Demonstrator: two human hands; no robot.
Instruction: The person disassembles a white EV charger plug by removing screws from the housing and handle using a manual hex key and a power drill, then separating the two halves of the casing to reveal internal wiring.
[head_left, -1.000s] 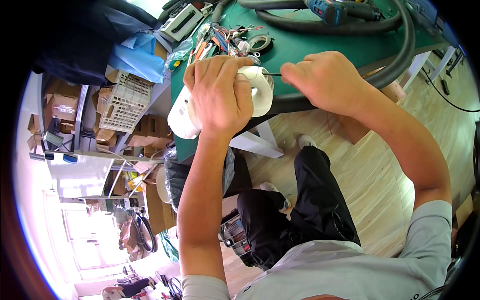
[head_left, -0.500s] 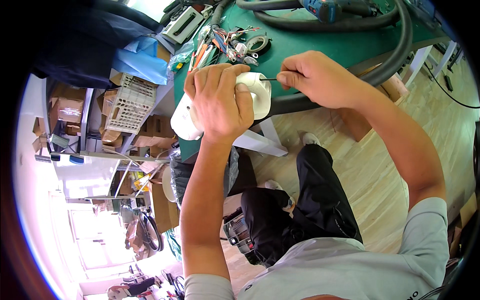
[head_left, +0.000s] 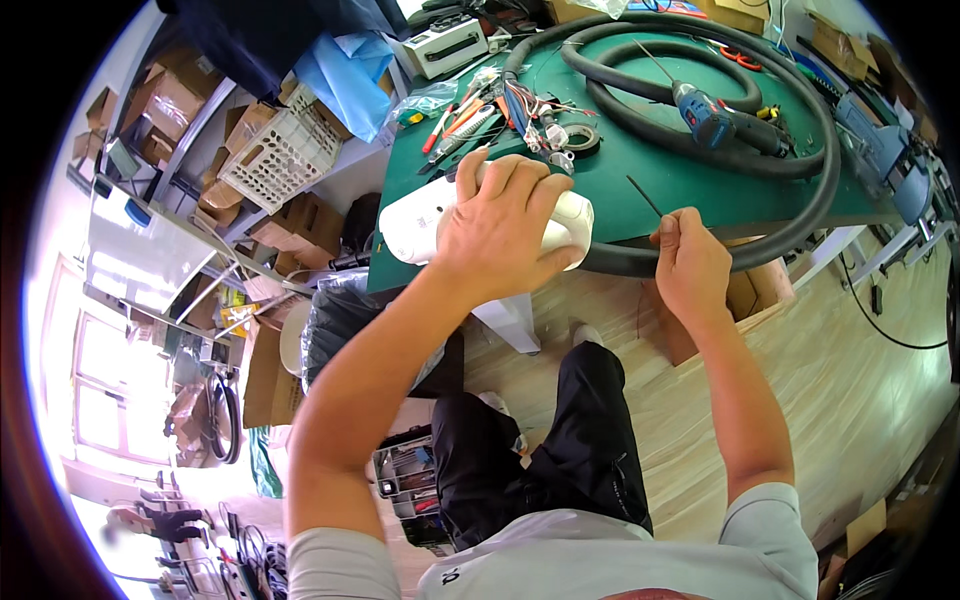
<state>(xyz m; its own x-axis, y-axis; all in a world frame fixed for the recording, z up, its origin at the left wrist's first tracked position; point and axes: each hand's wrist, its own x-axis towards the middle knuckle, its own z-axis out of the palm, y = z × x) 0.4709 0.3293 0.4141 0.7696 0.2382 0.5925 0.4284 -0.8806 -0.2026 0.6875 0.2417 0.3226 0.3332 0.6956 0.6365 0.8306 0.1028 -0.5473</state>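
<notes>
My left hand (head_left: 503, 228) is closed over the top of a white plastic housing (head_left: 415, 225), a rounded shell with a curved handle-like end. It is held at the near edge of the green table, and my palm and fingers hide its middle. To the right of it, my right hand (head_left: 690, 262) is closed around a thin dark rod-shaped tool (head_left: 645, 195), like a hex key. The rod points up and left, apart from the housing; its other end is hidden in my fist. A thick black cable (head_left: 620, 262) runs right from beside the housing.
On the green table (head_left: 620, 190) lie a blue cordless drill (head_left: 710, 118), a roll of black tape (head_left: 582, 140), a bundle of wires (head_left: 525, 105) and several hand tools. The thick cable coils around the drill. A cardboard box (head_left: 765, 290) stands under the table; a white crate (head_left: 280, 150) is at left.
My right hand has drawn the rod-shaped tool away from the white housing, moving right and lower. The housing, under my left hand, lies more level. The view has shifted, showing more of the table.
</notes>
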